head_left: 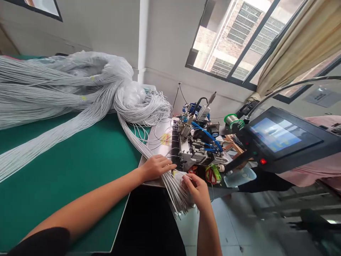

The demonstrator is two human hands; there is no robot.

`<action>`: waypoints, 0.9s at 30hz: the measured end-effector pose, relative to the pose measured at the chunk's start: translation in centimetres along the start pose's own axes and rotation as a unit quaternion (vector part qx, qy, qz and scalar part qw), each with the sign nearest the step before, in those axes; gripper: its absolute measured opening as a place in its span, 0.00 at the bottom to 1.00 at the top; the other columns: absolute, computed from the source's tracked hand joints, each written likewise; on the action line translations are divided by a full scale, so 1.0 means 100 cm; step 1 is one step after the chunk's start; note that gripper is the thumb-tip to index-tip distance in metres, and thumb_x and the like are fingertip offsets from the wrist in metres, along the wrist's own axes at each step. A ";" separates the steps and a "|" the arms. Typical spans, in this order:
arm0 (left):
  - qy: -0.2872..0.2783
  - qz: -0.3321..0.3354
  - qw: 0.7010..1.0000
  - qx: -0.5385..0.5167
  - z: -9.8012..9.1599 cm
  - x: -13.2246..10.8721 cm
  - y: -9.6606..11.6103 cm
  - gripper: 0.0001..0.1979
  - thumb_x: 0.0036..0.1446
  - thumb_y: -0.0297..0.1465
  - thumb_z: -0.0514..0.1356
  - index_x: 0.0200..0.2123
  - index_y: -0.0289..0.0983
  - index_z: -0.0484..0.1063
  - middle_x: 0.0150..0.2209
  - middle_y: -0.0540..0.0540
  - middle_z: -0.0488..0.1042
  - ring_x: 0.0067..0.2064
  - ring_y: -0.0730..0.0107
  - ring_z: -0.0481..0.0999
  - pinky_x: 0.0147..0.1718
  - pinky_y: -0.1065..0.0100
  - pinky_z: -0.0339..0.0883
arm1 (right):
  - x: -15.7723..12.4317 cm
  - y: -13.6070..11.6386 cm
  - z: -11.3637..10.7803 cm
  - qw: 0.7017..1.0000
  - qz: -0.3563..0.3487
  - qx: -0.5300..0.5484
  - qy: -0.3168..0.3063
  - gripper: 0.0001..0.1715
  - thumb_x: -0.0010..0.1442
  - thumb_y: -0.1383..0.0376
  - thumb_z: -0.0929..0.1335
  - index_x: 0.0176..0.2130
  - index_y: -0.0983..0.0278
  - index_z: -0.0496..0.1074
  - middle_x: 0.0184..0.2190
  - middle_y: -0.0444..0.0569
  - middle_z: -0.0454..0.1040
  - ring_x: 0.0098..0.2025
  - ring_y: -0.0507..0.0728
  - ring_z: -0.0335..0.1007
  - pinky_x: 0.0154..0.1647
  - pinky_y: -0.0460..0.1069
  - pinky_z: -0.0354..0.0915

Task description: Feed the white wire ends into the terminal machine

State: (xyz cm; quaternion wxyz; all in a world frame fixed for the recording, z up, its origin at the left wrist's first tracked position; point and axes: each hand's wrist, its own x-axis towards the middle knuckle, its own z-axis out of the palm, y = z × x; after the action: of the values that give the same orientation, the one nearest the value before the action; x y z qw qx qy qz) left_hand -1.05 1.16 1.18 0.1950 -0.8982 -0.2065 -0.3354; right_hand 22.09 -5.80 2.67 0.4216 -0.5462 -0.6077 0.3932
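Right hand (pixel 195 188) pinches, seemingly, grey wire bundle (pixel 174 188), ends toward viewer; left hand (pixel 157 167) rests loosely curled beside it.

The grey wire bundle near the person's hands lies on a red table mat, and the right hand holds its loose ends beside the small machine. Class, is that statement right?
Not quite: the head view shows the table mat is green, not red. The rest stands: the grey wire bundle runs across it, and the right hand holds its loose ends beside the small machine.
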 end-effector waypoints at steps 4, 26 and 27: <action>0.005 -0.013 1.000 0.003 0.002 0.000 0.000 0.14 0.62 0.22 0.49 0.47 0.35 0.69 0.37 0.46 0.77 0.36 0.71 0.75 0.37 0.67 0.66 | 0.019 0.006 -0.004 0.990 0.029 0.084 0.106 0.20 0.49 0.52 0.74 0.33 0.66 0.75 0.24 0.48 0.74 0.25 0.53 0.66 0.25 0.46 0.63; -0.005 -0.052 0.999 -0.005 0.014 0.002 0.003 0.10 0.65 0.24 0.49 0.40 0.36 0.70 0.27 0.50 0.71 0.28 0.73 0.70 0.30 0.69 0.61 | 0.042 0.018 0.008 0.972 0.020 0.173 0.155 0.18 0.52 0.54 0.73 0.35 0.66 0.76 0.26 0.46 0.73 0.20 0.46 0.55 0.19 0.43 0.54; -0.008 -0.050 0.999 -0.009 0.015 0.002 0.003 0.11 0.65 0.24 0.48 0.40 0.35 0.70 0.27 0.49 0.71 0.28 0.72 0.70 0.31 0.69 0.61 | 0.043 0.019 0.006 0.972 0.023 0.183 0.144 0.17 0.52 0.54 0.73 0.34 0.66 0.76 0.25 0.46 0.72 0.20 0.46 0.55 0.19 0.43 0.54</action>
State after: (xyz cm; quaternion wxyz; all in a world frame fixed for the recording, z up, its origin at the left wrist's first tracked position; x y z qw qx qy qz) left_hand -0.06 1.69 0.21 0.1684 -0.8913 -0.2497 -0.3389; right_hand 21.97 -1.39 1.07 0.5883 -0.5242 -0.4455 0.4251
